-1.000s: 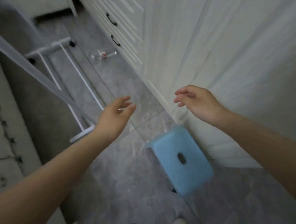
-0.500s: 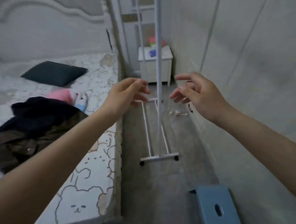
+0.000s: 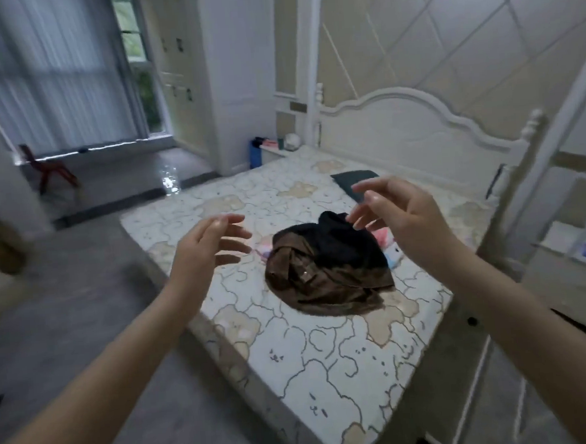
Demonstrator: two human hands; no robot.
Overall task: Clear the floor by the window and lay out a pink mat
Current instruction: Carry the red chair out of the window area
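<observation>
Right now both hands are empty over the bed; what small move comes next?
Probably step left toward the window platform. Left hand and right hand hold nothing, no pink mat is clearly in sight, and a red chair stands on the floor there, likely needing clearing first.

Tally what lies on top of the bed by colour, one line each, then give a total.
Dark brown and black: 1, the heap of clothes.
Dark teal: 1, the cushion near the headboard.
Pink: 1, the soft item partly hidden behind the heap; what it is cannot be told.
Total: 3. Both hands, left hand and right hand, hold nothing.
</observation>
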